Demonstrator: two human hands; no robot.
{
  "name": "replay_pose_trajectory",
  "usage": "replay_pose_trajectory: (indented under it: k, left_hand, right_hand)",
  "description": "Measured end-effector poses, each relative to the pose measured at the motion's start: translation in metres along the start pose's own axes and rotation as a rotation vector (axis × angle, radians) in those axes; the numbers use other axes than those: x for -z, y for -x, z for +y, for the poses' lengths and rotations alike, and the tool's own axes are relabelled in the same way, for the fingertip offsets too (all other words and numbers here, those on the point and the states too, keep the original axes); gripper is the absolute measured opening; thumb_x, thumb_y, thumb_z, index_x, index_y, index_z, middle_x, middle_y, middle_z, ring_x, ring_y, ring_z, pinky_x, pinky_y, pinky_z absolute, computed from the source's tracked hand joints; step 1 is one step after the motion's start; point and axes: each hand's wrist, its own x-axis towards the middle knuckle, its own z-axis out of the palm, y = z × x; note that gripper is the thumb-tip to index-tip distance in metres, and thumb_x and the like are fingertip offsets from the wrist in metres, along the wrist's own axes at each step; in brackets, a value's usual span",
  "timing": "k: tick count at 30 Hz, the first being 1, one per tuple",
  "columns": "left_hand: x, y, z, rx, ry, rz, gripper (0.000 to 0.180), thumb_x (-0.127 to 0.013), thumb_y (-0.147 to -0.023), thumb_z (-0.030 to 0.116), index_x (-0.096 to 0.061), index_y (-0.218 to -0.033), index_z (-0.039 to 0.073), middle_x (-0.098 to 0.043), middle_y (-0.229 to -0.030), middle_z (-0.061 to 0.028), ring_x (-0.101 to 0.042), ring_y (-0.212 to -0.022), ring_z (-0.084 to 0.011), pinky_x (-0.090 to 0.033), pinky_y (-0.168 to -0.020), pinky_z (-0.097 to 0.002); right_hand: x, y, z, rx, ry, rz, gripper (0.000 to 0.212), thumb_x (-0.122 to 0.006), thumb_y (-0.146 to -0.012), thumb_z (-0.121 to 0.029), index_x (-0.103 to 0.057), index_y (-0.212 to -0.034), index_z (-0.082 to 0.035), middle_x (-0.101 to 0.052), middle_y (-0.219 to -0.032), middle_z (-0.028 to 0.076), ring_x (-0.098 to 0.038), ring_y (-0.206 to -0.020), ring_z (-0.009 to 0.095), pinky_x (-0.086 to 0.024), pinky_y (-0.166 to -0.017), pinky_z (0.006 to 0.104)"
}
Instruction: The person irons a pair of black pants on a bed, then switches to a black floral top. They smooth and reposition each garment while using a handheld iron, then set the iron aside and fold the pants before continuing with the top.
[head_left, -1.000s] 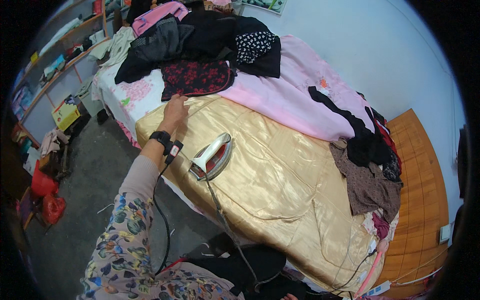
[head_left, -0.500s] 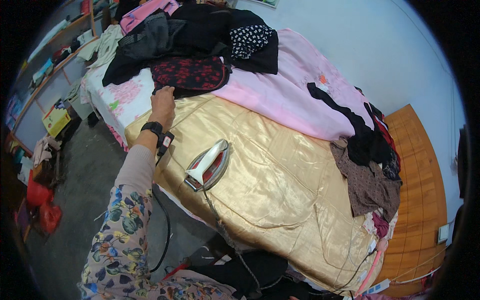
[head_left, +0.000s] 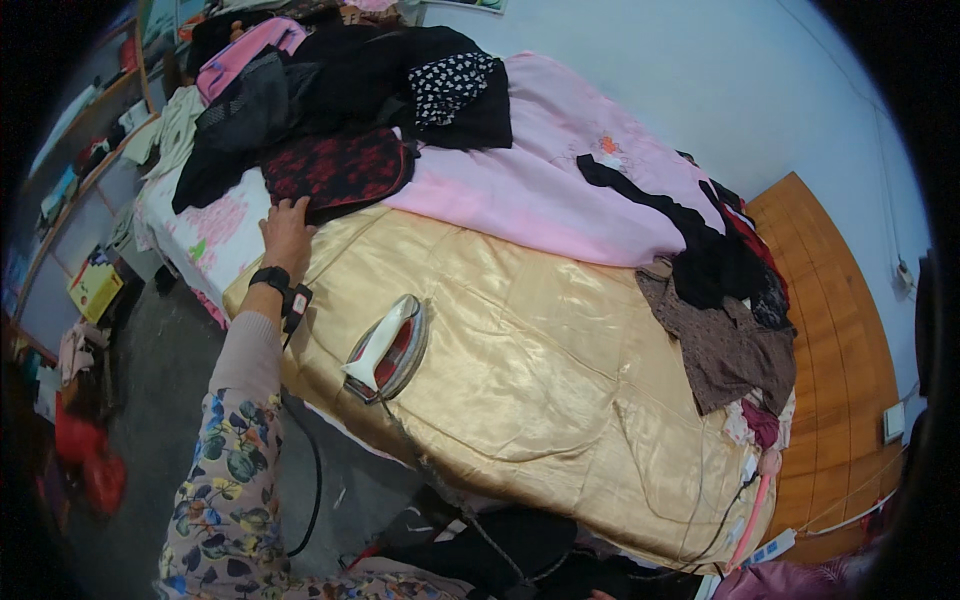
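Observation:
My left hand reaches to the left side of the bed, its fingers apart and resting at the near edge of a folded black garment with a red pattern. A clothes iron with a white handle lies closer to me on the shiny gold cloth, with no hand on it. Its cord trails off the near edge. Of my right hand only a sliver of skin shows at the bottom edge, its fingers hidden.
Dark clothes are piled behind the folded garment. A pink sheet covers the far part of the bed. At the right lie a brown patterned garment and black clothing by the wooden headboard. A power strip sits lower right.
The view has shifted, so the bed appears further left. My left hand's fingers, bunched at the folded garment's corner before, now lie spread at its edge. The iron stays in place.

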Motion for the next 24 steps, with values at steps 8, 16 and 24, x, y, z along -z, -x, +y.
replay_pose_trajectory:
  k: [8, 16, 24]
  left_hand:
    - [-0.031, -0.037, -0.04, 0.076, 0.481, 0.033, 0.028, -0.061, -0.095, 0.031, -0.072, -0.11, 0.01, -0.075, -0.101, -0.0186, -0.069, -0.101, -0.04, -0.054, -0.086, -0.0494]
    - [-0.024, -0.056, -0.047, 0.278, 0.589, 0.176, 0.03, -0.06, -0.099, 0.032, -0.071, -0.118, 0.011, -0.074, -0.109, -0.0162, -0.069, -0.103, -0.0371, -0.055, -0.088, -0.0466]
    - [0.139, -0.109, 0.164, 0.233, 1.651, 0.208, 0.019, -0.059, -0.095, 0.027, -0.058, -0.084, 0.01, -0.054, -0.077, -0.0043, -0.051, -0.069, -0.0198, -0.042, -0.061, -0.0402]
  right_hand:
    - [0.002, 0.003, 0.007, -0.05, 0.032, 0.009, 0.028, -0.073, -0.092, -0.015, -0.072, -0.118, -0.005, -0.07, -0.098, 0.012, -0.067, -0.085, 0.026, -0.055, -0.078, 0.0377]
    - [0.001, -0.001, 0.002, -0.007, -0.024, 0.018, 0.028, -0.072, -0.093, -0.016, -0.072, -0.118, -0.004, -0.068, -0.096, 0.012, -0.066, -0.085, 0.026, -0.054, -0.079, 0.0376]
    - [0.0, -0.003, -0.005, -0.021, -0.038, 0.003, 0.028, -0.073, -0.091, -0.012, -0.072, -0.118, -0.006, -0.068, -0.097, 0.012, -0.067, -0.087, 0.027, -0.055, -0.08, 0.0377]
